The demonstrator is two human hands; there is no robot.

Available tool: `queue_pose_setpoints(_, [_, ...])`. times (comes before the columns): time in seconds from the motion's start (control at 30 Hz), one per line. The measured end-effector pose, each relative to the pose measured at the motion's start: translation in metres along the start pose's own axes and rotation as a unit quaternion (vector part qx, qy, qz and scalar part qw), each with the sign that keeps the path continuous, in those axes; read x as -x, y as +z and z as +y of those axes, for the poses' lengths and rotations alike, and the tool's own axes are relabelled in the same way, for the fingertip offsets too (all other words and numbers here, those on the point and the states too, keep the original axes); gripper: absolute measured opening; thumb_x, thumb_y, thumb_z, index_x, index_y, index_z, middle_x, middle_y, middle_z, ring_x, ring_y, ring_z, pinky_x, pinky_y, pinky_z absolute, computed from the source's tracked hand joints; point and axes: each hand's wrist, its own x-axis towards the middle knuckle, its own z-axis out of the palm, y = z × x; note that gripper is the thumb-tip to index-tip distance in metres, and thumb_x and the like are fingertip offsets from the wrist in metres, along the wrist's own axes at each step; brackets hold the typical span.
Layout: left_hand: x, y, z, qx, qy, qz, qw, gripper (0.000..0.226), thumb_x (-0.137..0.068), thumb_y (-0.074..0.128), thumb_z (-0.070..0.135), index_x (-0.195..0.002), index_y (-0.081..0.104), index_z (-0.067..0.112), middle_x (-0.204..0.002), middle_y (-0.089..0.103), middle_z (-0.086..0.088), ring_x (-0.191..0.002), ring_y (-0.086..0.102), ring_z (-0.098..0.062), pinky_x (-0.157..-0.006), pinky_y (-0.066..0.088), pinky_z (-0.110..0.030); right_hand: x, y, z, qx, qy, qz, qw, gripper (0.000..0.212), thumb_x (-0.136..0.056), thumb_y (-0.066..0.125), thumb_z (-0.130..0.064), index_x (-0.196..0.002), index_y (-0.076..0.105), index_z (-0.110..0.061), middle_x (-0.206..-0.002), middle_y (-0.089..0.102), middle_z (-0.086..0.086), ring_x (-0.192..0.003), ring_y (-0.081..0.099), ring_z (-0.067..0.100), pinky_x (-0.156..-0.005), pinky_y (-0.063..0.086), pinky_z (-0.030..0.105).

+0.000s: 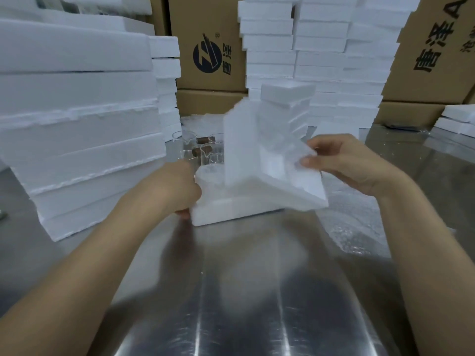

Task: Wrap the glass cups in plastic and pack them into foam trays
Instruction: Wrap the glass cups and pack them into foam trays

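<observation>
A brushed-metal desk (257,317) fills the lower half of the frame, catching soft streaks of overhead light. Behind it, at upper centre, brown cardboard boxes (213,21) stand stacked, one printed with a dark round logo (207,59). Another carton (421,80) with large black characters leans at upper right.

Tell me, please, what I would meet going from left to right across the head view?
Foam stack → left hand, gripping the lower tray → tilted tray → right hand, pinching the tilted tray → foam pile.
</observation>
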Motion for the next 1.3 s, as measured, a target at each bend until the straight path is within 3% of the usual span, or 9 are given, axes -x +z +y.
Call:
queue_pose_setpoints(0.17, [-0.004,0.01,-0.002,0.037,0.013,0.026,0.999,0.019,-0.087,0.043,-0.005,-0.1,0.051,0.005,-0.087,0.07,-0.019,-0.074,0.07,-0.03,-0.072,0.056,-0.04,-0.013,0.016,0.0,-0.046,-0.032,0.213,0.975,0.022,-0.091,0.053,-0.005,-0.085,0.048,-0.026,-0.099,0.064,-0.005,-0.083,0.06,0.016,-0.069,0.047,0.031])
queue_pose_setpoints(0.27, [-0.009,0.005,-0.005,0.072,0.048,0.182,0.98,0.016,-0.093,0.043,0.005,-0.098,0.058,0.004,-0.095,0.065,-0.019,-0.083,0.063,-0.035,-0.072,0.051,-0.038,-0.012,0.034,-0.001,0.074,-0.149,0.291,0.942,0.034,-0.086,0.056,0.0,-0.082,0.038,-0.029,-0.11,0.061,-0.009,-0.087,0.054,0.01,-0.071,0.043,0.027])
queue_pose_setpoints(0.47, [-0.006,-0.013,0.014,0.457,-0.012,0.08,0.886,0.058,-0.098,0.011,0.06,-0.095,0.055,0.023,-0.066,0.072,-0.003,-0.045,0.059,-0.012,-0.047,0.04,-0.023,-0.011,0.054,-0.008,0.099,-0.249,0.187,0.945,0.046,-0.071,0.074,0.009,-0.065,0.041,-0.023,-0.109,0.057,-0.013,-0.113,0.051,0.015,-0.086,0.038,0.02])
queue_pose_setpoints(0.67, [0.003,-0.023,0.02,0.473,-0.006,0.075,0.878,0.034,-0.098,0.03,0.031,-0.076,0.051,0.016,-0.08,0.063,-0.017,-0.055,0.048,-0.02,-0.054,0.035,-0.026,-0.007,0.049,-0.015,-0.089,-0.123,0.025,0.988,0.048,-0.072,0.073,-0.025,-0.115,0.058,-0.041,-0.123,0.055,-0.012,-0.117,0.052,0.009,-0.089,0.047,0.025])
queue_pose_setpoints(0.77, [0.0,-0.023,0.022,0.512,-0.014,0.083,0.855,0.029,-0.098,0.031,0.025,-0.076,0.047,0.013,-0.079,0.063,-0.013,-0.065,0.057,-0.02,-0.046,0.044,-0.018,-0.011,0.049,-0.015,-0.226,-0.044,0.075,0.97,0.045,-0.083,0.065,-0.041,-0.126,0.057,-0.033,-0.129,0.056,-0.012,-0.12,0.053,0.006,-0.086,0.048,0.023])
queue_pose_setpoints(1.03, [-0.011,-0.009,0.009,0.479,-0.013,0.123,0.869,0.064,-0.096,0.025,0.056,-0.048,0.058,0.028,-0.052,0.064,0.011,-0.072,0.061,-0.015,-0.077,0.049,-0.028,-0.013,0.055,-0.005,-0.164,-0.021,0.048,0.985,0.039,-0.082,0.063,-0.021,-0.119,0.063,-0.036,-0.107,0.066,-0.023,-0.096,0.063,-0.008,-0.073,0.051,0.013])
queue_pose_setpoints(1.1, [-0.009,-0.008,0.011,0.464,-0.013,0.084,0.882,0.051,-0.075,0.034,0.071,-0.08,0.067,0.032,-0.083,0.069,0.006,-0.091,0.061,-0.019,-0.094,0.047,-0.039,-0.014,0.053,-0.003,-0.14,-0.026,0.055,0.988,0.042,-0.079,0.061,-0.021,-0.116,0.065,-0.039,-0.097,0.065,-0.024,-0.095,0.063,-0.003,-0.075,0.05,0.015])
queue_pose_setpoints(1.17, [-0.012,-0.007,0.013,0.494,-0.046,0.059,0.866,0.083,-0.056,0.041,0.07,-0.125,0.048,0.024,-0.116,0.059,-0.002,-0.114,0.055,-0.025,-0.103,0.042,-0.046,-0.014,0.055,0.001,-0.115,-0.024,0.038,0.992,0.038,-0.082,0.061,-0.017,-0.114,0.067,-0.037,-0.109,0.063,-0.025,-0.101,0.062,0.0,-0.073,0.048,0.014])
queue_pose_setpoints(1.3, [-0.011,0.001,0.008,0.494,-0.064,0.041,0.866,0.069,-0.076,0.045,0.052,-0.135,0.04,0.017,-0.125,0.057,-0.004,-0.116,0.054,-0.025,-0.106,0.041,-0.044,-0.015,0.062,0.01,-0.051,-0.008,0.036,0.998,0.027,-0.091,0.058,-0.014,-0.106,0.07,-0.032,-0.134,0.051,-0.015,-0.119,0.054,0.007,-0.091,0.043,0.022])
